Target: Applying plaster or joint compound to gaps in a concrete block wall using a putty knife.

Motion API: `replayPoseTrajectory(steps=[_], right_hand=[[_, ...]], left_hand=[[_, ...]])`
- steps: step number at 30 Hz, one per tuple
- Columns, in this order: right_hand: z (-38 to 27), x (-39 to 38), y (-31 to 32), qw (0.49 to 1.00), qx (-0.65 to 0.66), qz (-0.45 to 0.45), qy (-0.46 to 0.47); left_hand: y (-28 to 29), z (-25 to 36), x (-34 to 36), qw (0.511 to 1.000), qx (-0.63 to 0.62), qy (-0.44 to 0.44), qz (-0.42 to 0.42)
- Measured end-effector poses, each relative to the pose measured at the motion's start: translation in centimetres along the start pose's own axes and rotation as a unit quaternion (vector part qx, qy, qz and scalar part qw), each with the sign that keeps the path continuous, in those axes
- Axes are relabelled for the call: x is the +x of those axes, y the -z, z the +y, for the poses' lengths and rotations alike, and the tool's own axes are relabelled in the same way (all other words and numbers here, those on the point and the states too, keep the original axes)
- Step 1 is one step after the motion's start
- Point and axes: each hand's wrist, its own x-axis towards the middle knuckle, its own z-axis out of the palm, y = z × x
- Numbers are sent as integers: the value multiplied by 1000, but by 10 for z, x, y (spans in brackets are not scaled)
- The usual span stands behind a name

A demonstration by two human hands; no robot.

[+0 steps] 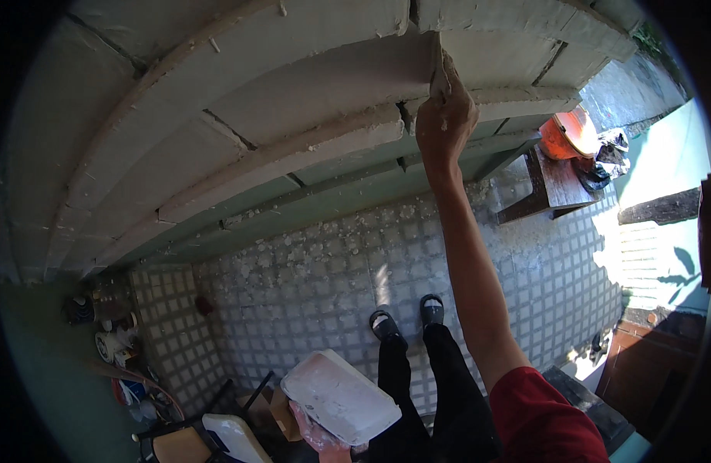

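My right hand point(448, 127) reaches up to the block wall point(317, 81), closed round a putty knife point(438, 65) smeared with pale paste. The blade stands edge-on against a smooth panel between two raised bands; its handle is mostly hidden in my fist. Low in front of me, my left hand point(315, 429) supports a white rectangular plastic tub point(340, 397) from its left side and below. Whitish paste coats the tub, and my left fingers are smeared with it too. Part of that hand is hidden beneath the tub.
Pale crumbs dot the tiled floor point(317, 270). At the right, a wooden bench point(552, 181) carries an orange bucket point(569, 135) and a dark plastic bag point(602, 162). Chairs point(232, 436) and a cardboard box point(282, 413) stand at lower left, near cluttered items along the wall.
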Motion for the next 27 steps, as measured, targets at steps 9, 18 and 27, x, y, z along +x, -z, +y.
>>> replayPoseTrajectory(steps=[9,18,27], right_hand=[[-63,-51,-66,998,49,-13,20],[-82,-82,-58,992,95,-78,-18],[-65,-74,-89,999,12,-47,13]], left_hand=[[46,33,27,992,120,-2,-38],[28,44,37,999,44,5,-1],[51,59,37,992,116,-9,-54]])
